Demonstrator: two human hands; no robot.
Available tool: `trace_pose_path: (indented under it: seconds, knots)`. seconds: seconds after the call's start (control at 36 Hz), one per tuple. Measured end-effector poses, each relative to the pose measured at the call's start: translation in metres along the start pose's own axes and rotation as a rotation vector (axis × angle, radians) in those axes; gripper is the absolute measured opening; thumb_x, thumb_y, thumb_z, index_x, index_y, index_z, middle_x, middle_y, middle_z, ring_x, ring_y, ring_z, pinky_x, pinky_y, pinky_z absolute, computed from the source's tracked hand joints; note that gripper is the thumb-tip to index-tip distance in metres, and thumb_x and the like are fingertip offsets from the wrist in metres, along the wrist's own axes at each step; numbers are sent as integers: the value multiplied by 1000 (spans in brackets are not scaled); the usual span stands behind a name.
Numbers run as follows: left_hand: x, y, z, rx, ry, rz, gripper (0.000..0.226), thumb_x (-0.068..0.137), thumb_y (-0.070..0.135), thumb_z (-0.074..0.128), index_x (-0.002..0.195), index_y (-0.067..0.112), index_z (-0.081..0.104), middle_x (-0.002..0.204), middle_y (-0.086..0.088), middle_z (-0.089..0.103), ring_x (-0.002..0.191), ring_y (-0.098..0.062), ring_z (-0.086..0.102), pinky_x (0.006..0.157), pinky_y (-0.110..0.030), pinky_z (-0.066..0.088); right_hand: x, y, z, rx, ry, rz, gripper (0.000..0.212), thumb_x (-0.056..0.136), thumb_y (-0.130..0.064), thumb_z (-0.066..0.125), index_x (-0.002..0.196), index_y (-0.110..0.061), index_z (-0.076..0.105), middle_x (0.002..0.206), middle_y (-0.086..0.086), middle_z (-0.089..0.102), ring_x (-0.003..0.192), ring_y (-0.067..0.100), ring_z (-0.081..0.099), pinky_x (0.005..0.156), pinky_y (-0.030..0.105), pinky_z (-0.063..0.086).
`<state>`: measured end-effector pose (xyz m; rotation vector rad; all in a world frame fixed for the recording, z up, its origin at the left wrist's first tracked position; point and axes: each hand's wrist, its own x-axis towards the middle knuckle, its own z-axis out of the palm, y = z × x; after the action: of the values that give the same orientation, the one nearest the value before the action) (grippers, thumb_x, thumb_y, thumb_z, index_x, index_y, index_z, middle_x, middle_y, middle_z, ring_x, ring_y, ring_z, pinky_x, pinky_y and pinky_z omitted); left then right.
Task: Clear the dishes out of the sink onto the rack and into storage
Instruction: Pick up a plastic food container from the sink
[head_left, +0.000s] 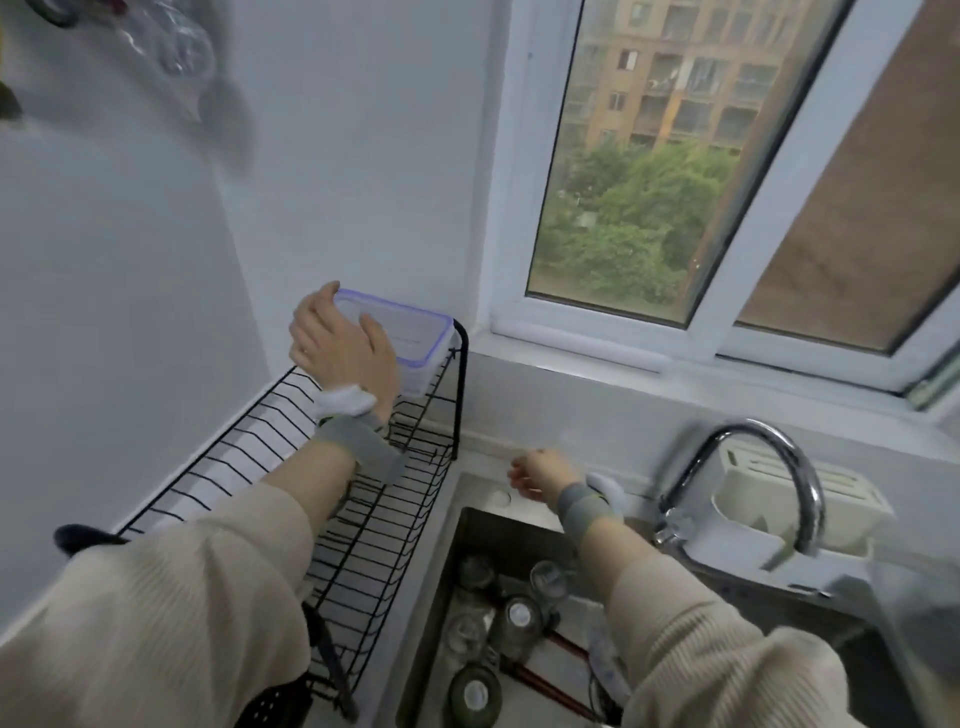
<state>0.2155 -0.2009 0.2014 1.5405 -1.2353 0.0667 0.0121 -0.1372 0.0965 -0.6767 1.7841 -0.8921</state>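
Observation:
A clear plastic container with a blue-rimmed lid (410, 338) sits at the far end of the black wire dish rack (374, 530), against the wall corner. My left hand (337, 343) grips its left end, thumb on the lid. My right hand (540, 474) hovers over the sink's back ledge, fingers loosely curled, holding nothing. Down in the steel sink (467, 525) lie several glass jars and glasses (514, 618), a round lid (475, 693) and red-brown chopsticks (550, 680), partly hidden by my right sleeve.
A chrome tap (769, 478) arches over the sink at the right. Behind it stands a white knife block or holder (800, 499). A window sill (582, 343) runs behind the counter. A dark utensil handle (332, 670) lies at the rack's near end.

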Motion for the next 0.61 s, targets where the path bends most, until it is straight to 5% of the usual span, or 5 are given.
trace_pose_path:
  seconds: [0.11, 0.22, 0.36, 0.5, 0.61]
  knots:
    - [-31, 58, 11, -176, -43, 120, 50, 84, 24, 50, 132, 14, 49, 132, -5, 51, 121, -25, 48, 96, -41, 34, -6, 55, -35, 47, 53, 79, 20, 97, 0, 41, 79, -8, 47, 67, 10, 51, 53, 18, 46, 46, 22, 34]
    - [-72, 100, 22, -266, -108, 278, 49, 80, 21, 54, 128, 12, 53, 126, -8, 54, 112, -27, 50, 89, -39, 33, -17, 105, -64, 70, 91, 163, 17, 97, 3, 38, 86, -6, 46, 66, 12, 47, 51, 17, 44, 35, 15, 32]
    - [-141, 121, 45, -311, -258, 320, 47, 79, 20, 53, 126, 15, 51, 120, -7, 53, 108, -27, 50, 87, -39, 34, -37, 167, -111, 66, 139, 282, 13, 97, 3, 37, 94, -3, 48, 64, 13, 48, 50, 19, 44, 40, 16, 32]
    - [-212, 111, 63, -264, -456, 303, 47, 83, 22, 48, 129, 16, 46, 123, -9, 49, 113, -28, 46, 90, -41, 33, -56, 217, -151, 68, 211, 375, 32, 103, -15, 34, 73, -11, 44, 65, 8, 49, 52, 17, 44, 50, 21, 27]
    - [-263, 95, 68, -166, -577, 280, 46, 85, 18, 52, 130, 15, 46, 126, -11, 47, 116, -30, 45, 94, -43, 33, -70, 246, -179, 96, 226, 447, 33, 101, -11, 33, 70, -11, 43, 68, 7, 48, 56, 15, 44, 52, 22, 28]
